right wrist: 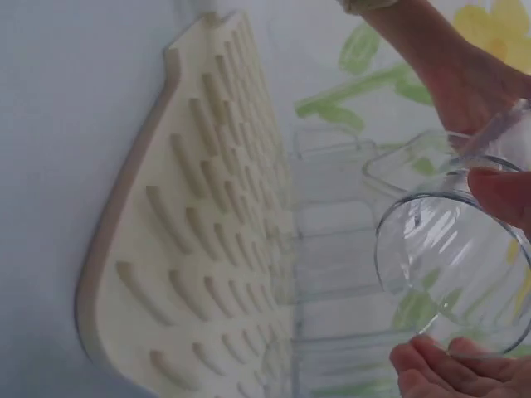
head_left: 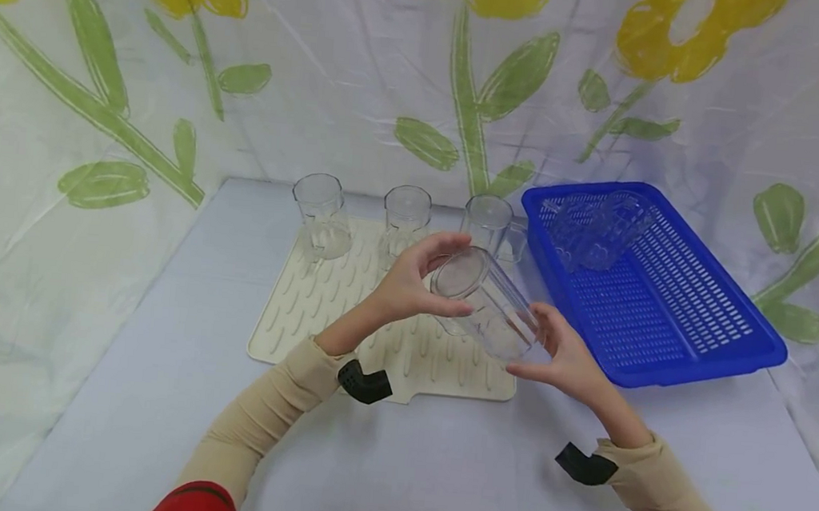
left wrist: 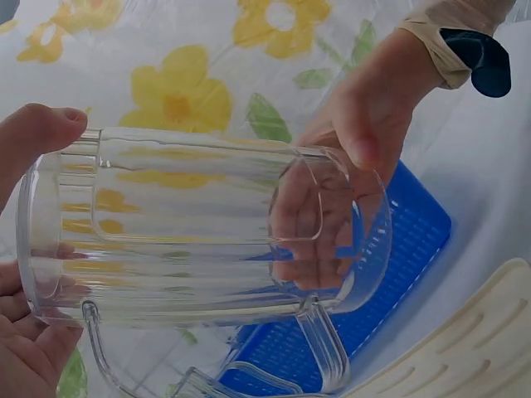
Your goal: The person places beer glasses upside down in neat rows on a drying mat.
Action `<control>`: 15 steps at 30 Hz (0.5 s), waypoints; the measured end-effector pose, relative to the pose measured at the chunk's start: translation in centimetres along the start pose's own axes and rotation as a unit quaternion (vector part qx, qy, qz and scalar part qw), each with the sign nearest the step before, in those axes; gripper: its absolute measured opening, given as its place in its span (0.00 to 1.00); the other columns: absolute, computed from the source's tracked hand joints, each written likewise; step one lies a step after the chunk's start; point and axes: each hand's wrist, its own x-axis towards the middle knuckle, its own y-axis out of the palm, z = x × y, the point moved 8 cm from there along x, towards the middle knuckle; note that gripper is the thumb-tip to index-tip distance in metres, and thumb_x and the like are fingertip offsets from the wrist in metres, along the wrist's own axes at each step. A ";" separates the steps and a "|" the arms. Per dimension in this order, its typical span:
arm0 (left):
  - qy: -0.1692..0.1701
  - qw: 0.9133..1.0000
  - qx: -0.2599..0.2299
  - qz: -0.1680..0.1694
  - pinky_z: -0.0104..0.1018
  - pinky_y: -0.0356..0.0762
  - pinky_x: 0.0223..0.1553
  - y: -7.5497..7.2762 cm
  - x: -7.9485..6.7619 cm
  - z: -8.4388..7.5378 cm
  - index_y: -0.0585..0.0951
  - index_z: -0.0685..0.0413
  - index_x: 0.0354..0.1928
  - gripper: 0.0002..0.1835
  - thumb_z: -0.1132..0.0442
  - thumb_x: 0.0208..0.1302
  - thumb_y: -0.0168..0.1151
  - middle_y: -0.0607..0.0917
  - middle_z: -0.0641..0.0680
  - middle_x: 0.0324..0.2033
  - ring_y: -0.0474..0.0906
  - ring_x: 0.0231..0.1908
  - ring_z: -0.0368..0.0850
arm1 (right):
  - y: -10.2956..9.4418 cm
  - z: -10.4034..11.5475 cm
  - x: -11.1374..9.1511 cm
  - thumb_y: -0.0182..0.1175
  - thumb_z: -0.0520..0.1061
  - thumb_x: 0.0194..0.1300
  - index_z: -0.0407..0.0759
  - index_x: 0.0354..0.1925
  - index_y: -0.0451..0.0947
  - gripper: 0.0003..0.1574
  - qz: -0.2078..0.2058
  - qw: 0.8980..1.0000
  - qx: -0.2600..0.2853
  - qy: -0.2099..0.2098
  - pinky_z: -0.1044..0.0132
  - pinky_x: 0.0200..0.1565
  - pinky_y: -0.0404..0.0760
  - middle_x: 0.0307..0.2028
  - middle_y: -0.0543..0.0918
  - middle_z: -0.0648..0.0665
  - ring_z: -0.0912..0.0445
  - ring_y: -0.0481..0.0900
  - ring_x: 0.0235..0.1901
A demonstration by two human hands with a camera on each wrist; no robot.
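A clear glass mug [head_left: 489, 308] is held tilted above the drying mat by both hands, its base toward the upper left and its open rim toward the lower right. My left hand [head_left: 416, 282] grips the base end between thumb and fingers. At the rim end, my right hand [head_left: 562, 354] holds the mug with its thumb on one side and fingers on the other. The mug's handle [left wrist: 325, 344] hangs below its body in the left wrist view. Behind the hands, three similar mugs stand along the mat's far side, the leftmost mug [head_left: 321, 220] fully visible.
The cream ridged drying mat [head_left: 280, 324] lies on a table with a white cloth [head_left: 182, 302]. To the right sits a blue perforated basket [head_left: 749, 338], with clear mugs [head_left: 615, 233] lying at its far end. A flower-printed sheet [head_left: 309, 63] hangs behind the table.
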 end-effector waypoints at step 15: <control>-0.001 0.997 0.079 0.009 0.36 0.68 0.49 0.6 -0.6 0.0 0.69 0.71 0.53 0.39 0.72 0.32 0.75 0.75 0.60 0.49 0.70 0.49 0.45 | 4.3 -0.4 1.3 0.74 0.39 0.39 0.32 0.57 0.60 0.49 0.020 0.999 0.033 -0.028 0.51 0.57 0.60 0.48 0.71 0.38 0.45 0.66 0.54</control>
